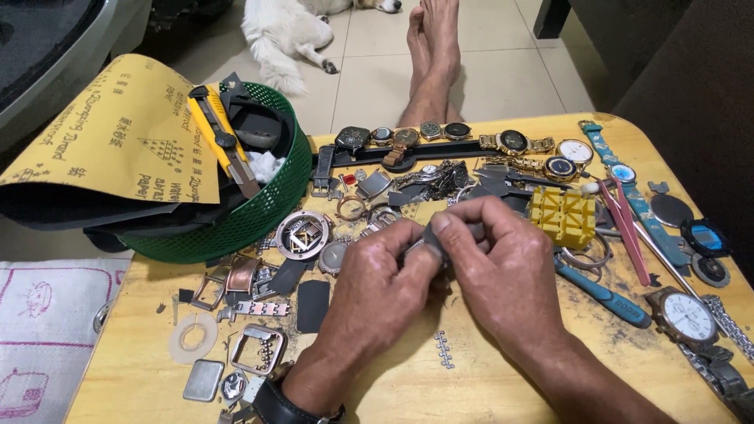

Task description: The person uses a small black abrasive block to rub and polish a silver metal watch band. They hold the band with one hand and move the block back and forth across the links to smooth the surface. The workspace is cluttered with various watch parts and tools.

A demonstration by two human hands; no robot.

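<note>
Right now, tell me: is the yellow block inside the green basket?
No, the yellow block sits on the table by the right hand, outside the green basket.

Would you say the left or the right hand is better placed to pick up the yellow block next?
Probably the right hand: the yellow block sits just beyond its knuckles, while the left hand lies farther off, and both pinch a small metal part.

Yellow sandpaper sheet with dark printed backing markings, curled over the green basket's left side. White sheet with pink line drawings at bottom left, beside the table edge. Blue rectangular digital watch screen at right table edge
</note>
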